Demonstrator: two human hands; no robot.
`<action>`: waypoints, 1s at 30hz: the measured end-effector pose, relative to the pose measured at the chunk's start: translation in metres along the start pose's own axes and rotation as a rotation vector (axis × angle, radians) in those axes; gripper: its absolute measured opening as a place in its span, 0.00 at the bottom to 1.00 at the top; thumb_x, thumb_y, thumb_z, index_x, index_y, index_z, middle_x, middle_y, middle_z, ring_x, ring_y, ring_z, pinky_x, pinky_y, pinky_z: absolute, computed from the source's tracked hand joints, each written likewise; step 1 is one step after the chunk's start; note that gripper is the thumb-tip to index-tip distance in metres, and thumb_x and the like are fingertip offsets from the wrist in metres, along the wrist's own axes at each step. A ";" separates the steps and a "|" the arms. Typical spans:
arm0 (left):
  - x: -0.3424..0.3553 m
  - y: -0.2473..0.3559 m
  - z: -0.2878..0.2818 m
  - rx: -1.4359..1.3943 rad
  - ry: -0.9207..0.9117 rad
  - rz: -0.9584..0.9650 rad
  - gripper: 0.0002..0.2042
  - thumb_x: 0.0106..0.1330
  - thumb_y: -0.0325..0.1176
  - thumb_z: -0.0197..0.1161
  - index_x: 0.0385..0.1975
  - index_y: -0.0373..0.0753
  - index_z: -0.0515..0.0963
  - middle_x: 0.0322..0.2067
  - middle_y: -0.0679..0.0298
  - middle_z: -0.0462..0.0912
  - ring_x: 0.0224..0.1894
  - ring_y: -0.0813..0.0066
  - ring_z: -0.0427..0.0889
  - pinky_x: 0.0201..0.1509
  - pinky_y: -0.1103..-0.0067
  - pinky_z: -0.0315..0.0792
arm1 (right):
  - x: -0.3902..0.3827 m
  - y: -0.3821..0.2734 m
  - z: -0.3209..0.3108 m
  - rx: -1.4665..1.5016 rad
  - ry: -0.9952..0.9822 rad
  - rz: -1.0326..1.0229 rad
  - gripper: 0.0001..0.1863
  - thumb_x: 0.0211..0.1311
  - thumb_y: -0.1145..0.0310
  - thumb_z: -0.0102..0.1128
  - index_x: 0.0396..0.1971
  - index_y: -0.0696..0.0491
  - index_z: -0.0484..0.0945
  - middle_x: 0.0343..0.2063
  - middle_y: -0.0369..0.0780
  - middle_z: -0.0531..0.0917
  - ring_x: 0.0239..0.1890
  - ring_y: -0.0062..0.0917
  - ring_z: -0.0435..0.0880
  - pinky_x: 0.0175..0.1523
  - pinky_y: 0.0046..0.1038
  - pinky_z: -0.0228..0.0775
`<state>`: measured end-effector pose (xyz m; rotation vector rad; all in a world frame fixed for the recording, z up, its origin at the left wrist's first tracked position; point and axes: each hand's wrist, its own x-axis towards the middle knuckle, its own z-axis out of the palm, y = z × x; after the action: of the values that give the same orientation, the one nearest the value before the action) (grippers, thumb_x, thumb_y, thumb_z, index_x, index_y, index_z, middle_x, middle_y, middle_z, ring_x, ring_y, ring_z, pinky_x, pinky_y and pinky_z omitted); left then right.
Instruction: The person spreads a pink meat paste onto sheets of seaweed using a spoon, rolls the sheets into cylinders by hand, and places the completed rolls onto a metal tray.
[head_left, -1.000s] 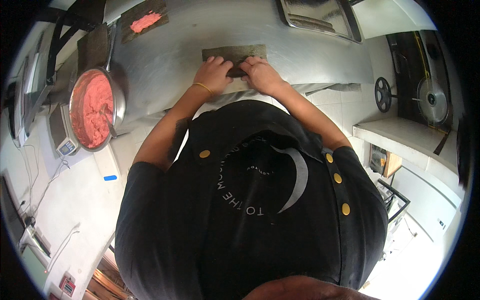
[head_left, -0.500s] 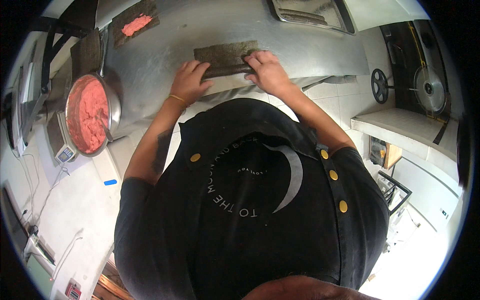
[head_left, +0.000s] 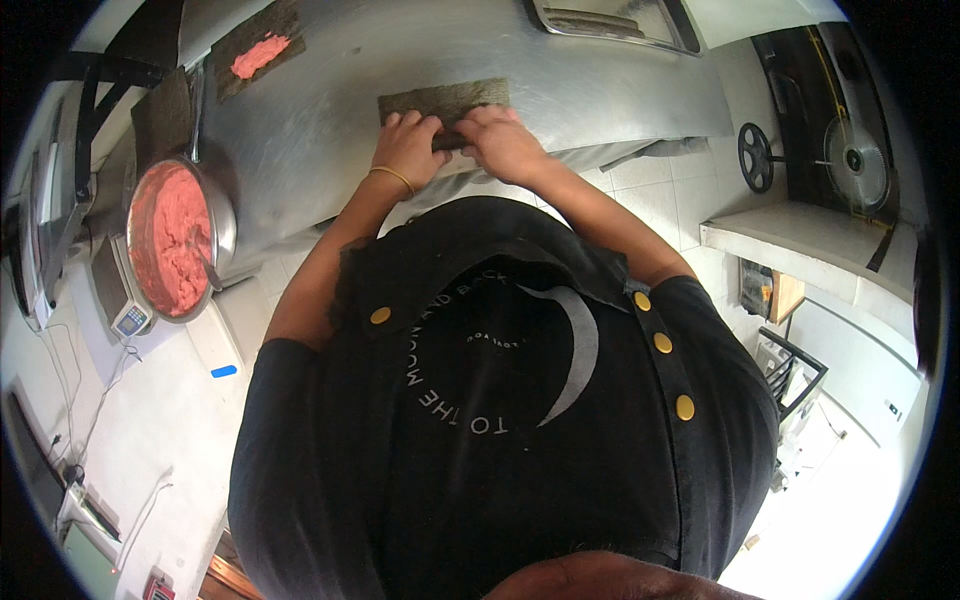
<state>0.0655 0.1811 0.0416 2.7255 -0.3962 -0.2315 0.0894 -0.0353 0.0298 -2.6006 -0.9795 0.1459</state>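
A dark, greenish-brown thin sheet (head_left: 437, 98) lies near the front edge of the metal table (head_left: 620, 85), its near part folded or rolled under my fingers. My left hand (head_left: 406, 150) grips that near part from the left with curled fingers. My right hand (head_left: 503, 147) is close beside it, fingers bent over the sheet’s right part; both thumbs are on the near side. What exactly lies inside the fold is hidden.
At upper left, another dark sheet (head_left: 224, 79) carries pink paste (head_left: 260, 55). A steel bowl of pink mixture (head_left: 172, 240) with a utensil sits by a scale (head_left: 131, 319). A metal tray (head_left: 675, 30) is at top right; machinery with a handwheel (head_left: 756, 157) stands right.
Half a second ago my hands were farther apart, the rolled strip showing between them. My left hand has since moved inward, fingers curling over it; my right hand has shifted slightly left.
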 end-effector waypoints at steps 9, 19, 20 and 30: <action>0.004 0.016 0.004 -0.021 0.118 0.219 0.17 0.63 0.39 0.72 0.50 0.42 0.83 0.46 0.58 0.82 0.55 0.54 0.78 0.62 0.61 0.72 | -0.063 0.032 -0.035 -0.026 0.194 0.015 0.20 0.64 0.63 0.67 0.55 0.50 0.81 0.51 0.41 0.83 0.57 0.39 0.79 0.64 0.40 0.70; 0.017 0.023 0.006 -0.018 0.049 0.240 0.17 0.65 0.39 0.70 0.52 0.41 0.82 0.46 0.59 0.82 0.54 0.53 0.79 0.60 0.61 0.73 | -0.044 0.026 -0.011 -0.036 0.229 -0.055 0.20 0.63 0.66 0.67 0.54 0.51 0.82 0.51 0.40 0.84 0.56 0.38 0.80 0.64 0.39 0.70; 0.017 0.024 0.005 -0.013 0.048 0.230 0.17 0.64 0.39 0.70 0.52 0.41 0.82 0.46 0.59 0.81 0.55 0.53 0.79 0.60 0.61 0.73 | -0.042 0.027 -0.010 -0.040 0.222 -0.049 0.19 0.64 0.65 0.66 0.54 0.51 0.82 0.50 0.40 0.84 0.56 0.38 0.80 0.64 0.39 0.70; 0.019 0.026 0.020 0.019 0.050 0.156 0.15 0.64 0.40 0.69 0.48 0.44 0.83 0.48 0.57 0.81 0.56 0.52 0.78 0.60 0.58 0.73 | -0.020 0.031 -0.016 -0.049 -0.027 0.021 0.20 0.63 0.64 0.68 0.54 0.51 0.82 0.48 0.42 0.84 0.55 0.40 0.80 0.63 0.42 0.70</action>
<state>0.0726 0.1458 0.0314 2.6962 -0.5965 -0.1175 0.0972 -0.0748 0.0329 -2.6606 -0.9778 0.1652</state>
